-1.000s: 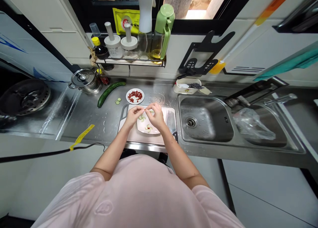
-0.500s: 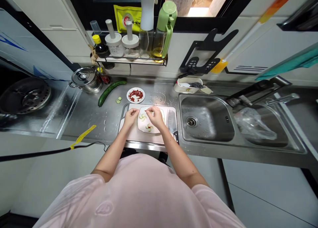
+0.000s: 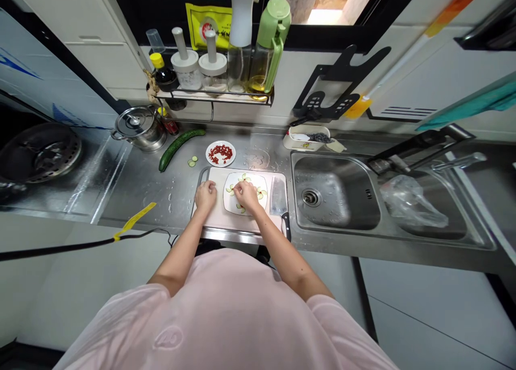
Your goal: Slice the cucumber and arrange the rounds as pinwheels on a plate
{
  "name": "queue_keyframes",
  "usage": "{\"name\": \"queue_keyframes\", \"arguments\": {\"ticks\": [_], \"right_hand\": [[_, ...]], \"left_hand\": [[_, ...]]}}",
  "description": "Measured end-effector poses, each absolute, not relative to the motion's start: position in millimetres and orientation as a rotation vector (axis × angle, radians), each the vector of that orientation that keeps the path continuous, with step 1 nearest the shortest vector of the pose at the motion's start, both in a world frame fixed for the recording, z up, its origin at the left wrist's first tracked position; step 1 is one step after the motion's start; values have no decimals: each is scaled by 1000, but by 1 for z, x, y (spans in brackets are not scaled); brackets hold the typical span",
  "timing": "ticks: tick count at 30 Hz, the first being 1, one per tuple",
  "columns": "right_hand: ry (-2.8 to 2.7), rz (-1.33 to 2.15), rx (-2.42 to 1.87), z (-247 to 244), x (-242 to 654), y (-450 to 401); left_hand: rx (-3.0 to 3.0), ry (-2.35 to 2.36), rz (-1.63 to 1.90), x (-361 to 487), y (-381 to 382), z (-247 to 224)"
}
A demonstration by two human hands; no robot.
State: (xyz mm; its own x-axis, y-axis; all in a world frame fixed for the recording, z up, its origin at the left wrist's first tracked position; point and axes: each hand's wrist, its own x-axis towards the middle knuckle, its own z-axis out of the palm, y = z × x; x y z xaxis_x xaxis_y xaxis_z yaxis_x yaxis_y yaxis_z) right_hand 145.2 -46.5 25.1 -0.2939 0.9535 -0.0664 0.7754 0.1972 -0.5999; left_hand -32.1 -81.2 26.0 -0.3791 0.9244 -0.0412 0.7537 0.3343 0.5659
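Observation:
A white plate lies on a pale cutting board, with thin cucumber slices arranged on it in small groups, some with a red bit at the centre. Over the plate, my right hand has its thumb and fingertips pinched together close to the left group of slices; whatever is between them is too small to make out. My left hand is at the board's left side, apart from the plate, with its fingers curled in. Behind the board stands a small white dish of chopped red pieces.
A cleaver lies on the board's right side. Beyond it are a steel sink and a plastic bag. Left of the board lie a whole cucumber and loose slices; a lidded pot stands further back.
My left hand has drawn back leftward, away from the plate's edge. My right hand has shifted slightly left and down over the plate, uncovering slices at the top and right.

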Motion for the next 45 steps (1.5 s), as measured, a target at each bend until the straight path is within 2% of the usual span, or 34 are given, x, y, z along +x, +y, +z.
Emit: {"name": "queue_keyframes", "arguments": {"ticks": [15, 45], "right_hand": [[-2246, 696, -1716, 8, 135, -44], [-2209, 627, -1808, 10, 134, -44]], "left_hand": [[1604, 2143, 619, -9, -69, 21], [1658, 2164, 529, 0, -63, 9]]}}
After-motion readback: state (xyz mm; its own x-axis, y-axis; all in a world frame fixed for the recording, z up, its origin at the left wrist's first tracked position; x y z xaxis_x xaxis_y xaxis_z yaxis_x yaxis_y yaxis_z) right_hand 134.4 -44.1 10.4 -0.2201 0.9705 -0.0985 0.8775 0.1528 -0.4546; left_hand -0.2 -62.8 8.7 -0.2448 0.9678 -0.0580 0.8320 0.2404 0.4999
